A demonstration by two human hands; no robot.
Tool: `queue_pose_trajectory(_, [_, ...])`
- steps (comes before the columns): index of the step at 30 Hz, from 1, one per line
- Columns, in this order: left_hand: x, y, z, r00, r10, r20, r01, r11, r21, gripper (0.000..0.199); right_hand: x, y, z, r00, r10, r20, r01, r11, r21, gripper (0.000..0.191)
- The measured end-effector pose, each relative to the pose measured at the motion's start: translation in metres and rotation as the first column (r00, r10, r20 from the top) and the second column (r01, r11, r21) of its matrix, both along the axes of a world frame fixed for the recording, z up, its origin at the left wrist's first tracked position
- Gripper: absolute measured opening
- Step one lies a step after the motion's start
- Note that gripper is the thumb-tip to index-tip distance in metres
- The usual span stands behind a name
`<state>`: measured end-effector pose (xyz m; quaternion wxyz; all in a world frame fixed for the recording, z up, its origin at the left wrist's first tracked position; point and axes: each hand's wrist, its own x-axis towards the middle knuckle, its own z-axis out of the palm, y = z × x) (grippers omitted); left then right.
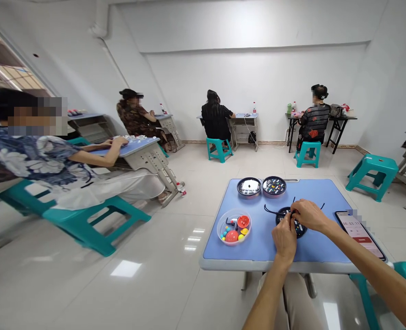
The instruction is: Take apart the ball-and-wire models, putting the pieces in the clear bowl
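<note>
Close together over a round black disc (301, 230) are my left hand (284, 238) and my right hand (309, 214), both with pinched fingers. The disc is dotted with small pale marks and lies partly under my hands. A thin black bent rod (271, 210) sticks out to the left of my fingertips. Other thin black tips show behind and to the right of my right hand. My fingers hide what they pinch. To the left, a clear round tub (220, 233) holds a red dome (232, 236), a red cup-shaped piece (243, 222) and several small coloured balls.
Two dark round tins (249, 195) (274, 194) sit at the back of the blue table (258, 256). A phone (361, 236) showing a timer lies at its right edge. Several people sit at other desks, one (62, 160) nearby at left. A teal stool (373, 172) stands at right.
</note>
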<state>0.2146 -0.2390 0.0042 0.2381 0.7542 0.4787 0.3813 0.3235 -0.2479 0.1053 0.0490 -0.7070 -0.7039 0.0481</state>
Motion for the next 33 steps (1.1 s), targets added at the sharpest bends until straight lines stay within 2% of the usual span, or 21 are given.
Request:
queue_pose_trajectory(6, [0.0,-0.001,0.003,0.999,0.018,-0.042,-0.019,0.999,-0.028,0.028,0.001,0.001,0.0,0.998,0.023,0.051,-0.025,0.999,0.038,0.023])
queue_pose_trajectory(13, [0.0,-0.001,0.005,0.998,0.011,-0.057,-0.014,0.999,-0.048,0.03,0.005,0.002,-0.007,0.998,0.065,0.011,-0.065,0.997,0.032,0.027])
queue_pose_trajectory(17, [0.0,0.0,0.006,0.998,0.008,-0.061,-0.012,0.998,-0.055,0.029,0.009,-0.002,-0.001,0.994,0.086,-0.072,-0.074,0.985,0.154,0.023])
queue_pose_trajectory(22, [0.002,0.0,0.003,0.999,0.019,-0.046,-0.023,0.996,-0.083,0.036,0.019,-0.014,0.014,0.95,0.164,-0.267,-0.071,0.943,0.325,0.017])
queue_pose_trajectory(24, [0.001,-0.003,0.003,0.999,0.028,0.045,-0.024,0.997,-0.078,0.039,0.02,-0.018,0.017,0.93,0.181,-0.319,-0.066,0.938,0.339,0.013])
queue_pose_trajectory(27, [-0.005,-0.009,0.007,0.944,0.035,0.327,-0.021,0.999,-0.046,0.035,0.017,-0.025,0.019,0.904,0.209,-0.372,-0.076,0.937,0.34,0.009])
queue_pose_trajectory(30, [-0.017,-0.016,0.02,0.798,0.084,0.596,-0.024,0.994,-0.109,0.033,0.004,-0.029,0.019,0.874,0.249,-0.417,-0.109,0.937,0.331,0.01])
queue_pose_trajectory(33, [-0.035,-0.018,0.037,0.655,0.204,0.728,-0.008,0.965,-0.263,0.033,-0.016,-0.031,0.016,0.841,0.304,-0.448,-0.166,0.932,0.321,0.011])
